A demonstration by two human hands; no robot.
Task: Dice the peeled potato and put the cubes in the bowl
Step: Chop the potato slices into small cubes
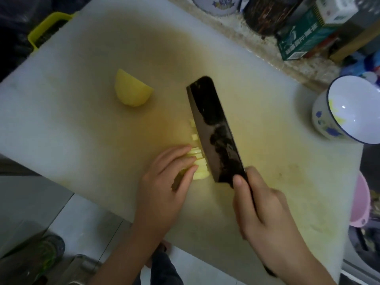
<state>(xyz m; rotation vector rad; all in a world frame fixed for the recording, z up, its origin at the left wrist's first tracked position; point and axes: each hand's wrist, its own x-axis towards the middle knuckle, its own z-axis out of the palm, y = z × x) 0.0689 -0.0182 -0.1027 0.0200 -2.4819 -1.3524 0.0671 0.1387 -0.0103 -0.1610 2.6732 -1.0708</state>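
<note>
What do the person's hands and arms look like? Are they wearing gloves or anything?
No gloves. The left hand and the right hand are both bare, with no rings showing. The left forearm and right forearm are bare too: no sleeves, watch or bracelets in view.

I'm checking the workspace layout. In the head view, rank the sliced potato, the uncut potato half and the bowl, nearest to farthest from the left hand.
1. sliced potato: held under the fingers of the left hand.
2. potato half: up and left, lying apart.
3. bowl: far right, beyond the cleaver.
</note>
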